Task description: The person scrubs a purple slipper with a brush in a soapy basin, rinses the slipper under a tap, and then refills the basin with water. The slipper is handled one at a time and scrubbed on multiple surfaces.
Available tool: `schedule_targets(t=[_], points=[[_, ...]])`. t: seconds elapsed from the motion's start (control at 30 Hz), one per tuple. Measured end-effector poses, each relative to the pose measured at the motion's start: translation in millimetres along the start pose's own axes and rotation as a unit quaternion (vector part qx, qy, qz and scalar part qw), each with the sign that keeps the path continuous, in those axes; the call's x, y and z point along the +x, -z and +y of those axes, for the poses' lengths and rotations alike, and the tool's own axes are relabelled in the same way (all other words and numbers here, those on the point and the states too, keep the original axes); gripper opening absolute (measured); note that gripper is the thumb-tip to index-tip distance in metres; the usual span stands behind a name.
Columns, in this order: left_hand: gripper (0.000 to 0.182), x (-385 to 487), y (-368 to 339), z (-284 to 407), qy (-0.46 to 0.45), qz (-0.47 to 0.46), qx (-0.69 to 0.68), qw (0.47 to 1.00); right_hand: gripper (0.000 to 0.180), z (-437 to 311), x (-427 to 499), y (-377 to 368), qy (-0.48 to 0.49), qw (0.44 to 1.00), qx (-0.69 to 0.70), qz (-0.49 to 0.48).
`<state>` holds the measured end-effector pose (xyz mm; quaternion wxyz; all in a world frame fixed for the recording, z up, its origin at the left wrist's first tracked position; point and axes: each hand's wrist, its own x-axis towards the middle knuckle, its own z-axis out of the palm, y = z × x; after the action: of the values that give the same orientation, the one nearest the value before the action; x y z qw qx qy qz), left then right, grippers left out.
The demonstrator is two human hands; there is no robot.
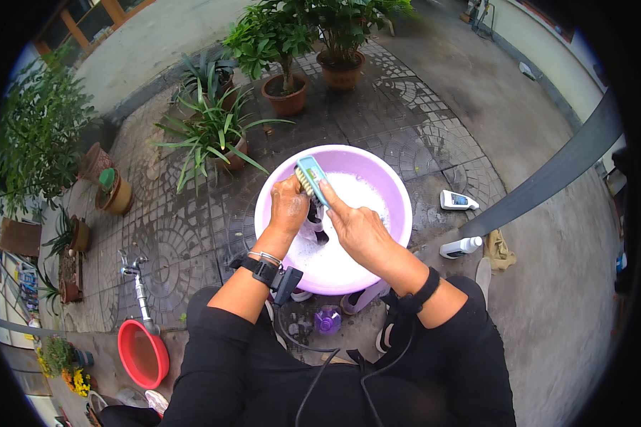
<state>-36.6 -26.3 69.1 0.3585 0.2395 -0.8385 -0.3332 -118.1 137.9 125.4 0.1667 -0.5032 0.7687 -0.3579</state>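
A light purple plastic basin (400,213) with white suds stands before me. Above its left side, my left hand (290,205) grips a wet dark and light item (315,227), perhaps a shoe; much of it is hidden by my hands. My right hand (360,227) holds a light blue scrubbing brush (314,176), the index finger laid along its back. The pale bristles face my left hand and touch or nearly touch the item there.
Two white bottles (456,200) (459,247) are right of the basin, one lying, beside a tan cloth (498,251). A purple bottle (328,319) is near my feet. A red basin (163,349) and metal tap (134,265) are left. Potted plants (284,95) stand beyond.
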Motion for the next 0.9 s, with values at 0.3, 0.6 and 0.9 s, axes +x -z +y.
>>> schedule_targets(t=[0.3, 0.6, 0.9], points=[[0.017, 0.8, 3.9, -5.9, -0.007, 0.01, 0.103, 0.995, 0.053, -7.4, 5.6, -4.7, 0.018, 0.997, -0.006, -0.072], [0.018, 2.3, 1.9, -3.7, -0.049, 0.032, 0.051, 0.997, 0.053, -4.6, 12.1, -9.7, 0.014, 0.999, 0.006, -0.041], [0.015, 8.3, 7.0, -0.3, -0.035, 0.044, 0.086, 0.995, 0.053, -1.2, 16.6, -9.5, 0.039, 0.997, 0.047, -0.036]])
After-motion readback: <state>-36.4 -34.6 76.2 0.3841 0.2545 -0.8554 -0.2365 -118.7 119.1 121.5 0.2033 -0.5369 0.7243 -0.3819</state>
